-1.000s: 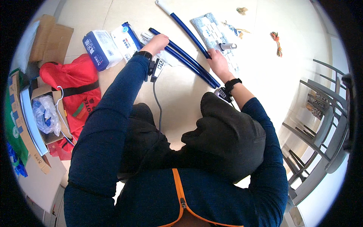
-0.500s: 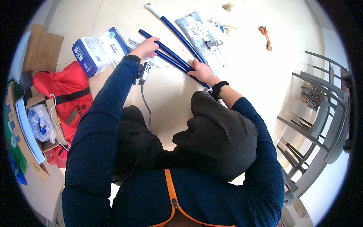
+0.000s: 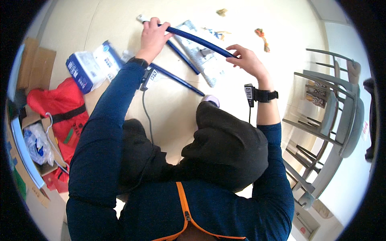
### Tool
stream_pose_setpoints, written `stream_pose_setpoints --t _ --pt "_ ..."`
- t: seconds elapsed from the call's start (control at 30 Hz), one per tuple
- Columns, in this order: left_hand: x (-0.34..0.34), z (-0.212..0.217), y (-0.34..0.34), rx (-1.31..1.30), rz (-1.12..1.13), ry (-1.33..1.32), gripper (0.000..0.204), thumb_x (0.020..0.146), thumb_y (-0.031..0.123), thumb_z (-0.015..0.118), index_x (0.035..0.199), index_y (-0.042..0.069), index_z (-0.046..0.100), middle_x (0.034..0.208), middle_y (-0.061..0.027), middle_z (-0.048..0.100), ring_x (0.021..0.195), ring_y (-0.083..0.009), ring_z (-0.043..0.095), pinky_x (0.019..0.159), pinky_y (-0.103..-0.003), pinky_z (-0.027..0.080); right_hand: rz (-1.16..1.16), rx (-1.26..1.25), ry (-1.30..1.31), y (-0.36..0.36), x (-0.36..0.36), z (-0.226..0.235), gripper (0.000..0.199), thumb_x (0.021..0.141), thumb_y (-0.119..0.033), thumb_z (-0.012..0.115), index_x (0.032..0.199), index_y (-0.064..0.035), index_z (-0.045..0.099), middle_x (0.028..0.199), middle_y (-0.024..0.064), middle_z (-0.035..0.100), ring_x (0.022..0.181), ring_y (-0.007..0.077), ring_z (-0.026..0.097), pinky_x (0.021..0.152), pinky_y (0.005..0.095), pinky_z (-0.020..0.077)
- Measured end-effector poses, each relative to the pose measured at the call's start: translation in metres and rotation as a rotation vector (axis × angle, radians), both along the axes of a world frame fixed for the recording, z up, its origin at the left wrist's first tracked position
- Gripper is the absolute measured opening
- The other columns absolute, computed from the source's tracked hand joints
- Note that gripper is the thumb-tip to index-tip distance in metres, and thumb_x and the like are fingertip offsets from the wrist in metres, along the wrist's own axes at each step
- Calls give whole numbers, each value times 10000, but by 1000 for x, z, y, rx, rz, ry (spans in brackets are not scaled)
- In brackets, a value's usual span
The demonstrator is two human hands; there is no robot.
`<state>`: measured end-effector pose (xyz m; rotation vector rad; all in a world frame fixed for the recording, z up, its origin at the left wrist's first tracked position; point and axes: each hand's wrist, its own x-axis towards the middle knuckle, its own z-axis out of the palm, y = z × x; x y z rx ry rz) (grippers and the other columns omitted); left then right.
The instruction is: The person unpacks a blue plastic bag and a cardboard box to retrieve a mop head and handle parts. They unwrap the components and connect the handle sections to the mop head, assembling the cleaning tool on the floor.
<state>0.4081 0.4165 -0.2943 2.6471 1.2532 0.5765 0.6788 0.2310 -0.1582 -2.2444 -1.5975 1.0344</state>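
A dark blue pole (image 3: 197,39) is raised off the floor and spans between my two hands. My left hand (image 3: 152,39) is closed around its left end. At the other end, the fingers of my right hand (image 3: 248,61) pinch the tip. Beneath it, a second blue pole (image 3: 183,56) with a white end lies on the floor, partly hidden by my left hand. Nearer to me rests a third blue pole (image 3: 177,77), its far end behind my left wrist. A blue-and-white patterned flat package (image 3: 207,74) lies under the raised pole, with a grey cylindrical piece (image 3: 207,52) on it.
A blue-and-white soft pack (image 3: 82,72) and a red bag (image 3: 60,100) are at left, near cardboard boxes (image 3: 40,68). Grey chairs (image 3: 333,108) stand along the right. A colourful rope toy (image 3: 262,39) lies at the far right of the floor.
One blue pole has been lifted off the floor and swung nearly level, away from me. Both hands moved farther out, the right one up and to the right. The view has shifted slightly.
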Motion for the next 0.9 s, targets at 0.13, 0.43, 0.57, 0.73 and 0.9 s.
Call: stream_pose_setpoints --t 0.13,0.43,0.57,0.73,0.9 --pt "11 12 20 -48 12 -56 325 895 330 695 1174 166 670 1203 -103 581 1119 -329 546 948 -418 487 -124 72 146 -23 29 69 363 873 -170 745 1217 -84 663 914 62 710 802 140 681 719 275 554" --pt "-32 -28 35 -174 -139 272 162 885 85 584 1023 84 668 1030 -132 633 994 -335 637 809 -430 559 -57 -72 494 -20 -8 -28 343 839 -112 749 1154 -74 620 930 74 707 837 155 680 748 301 548" --pt "-74 -52 29 -77 -215 463 138 840 65 567 928 90 671 1008 -98 625 1002 -312 603 806 -409 560 328 -132 115 -41 -53 -120 336 853 -278 740 1099 -67 652 977 153 703 937 319 674 812 398 531" --pt "-81 -52 17 -41 -268 424 145 806 68 589 915 103 678 1002 -71 601 1038 -275 578 818 -359 563 233 74 -8 -42 -53 -185 240 953 -246 573 1073 -61 669 1061 199 660 977 377 645 844 443 526" --pt "-74 -47 16 -77 -218 471 157 820 51 599 928 95 704 1011 -85 625 1039 -284 591 827 -365 566 184 181 -110 -9 -35 -207 187 939 -171 532 1021 -49 648 986 195 667 927 391 641 813 462 520"
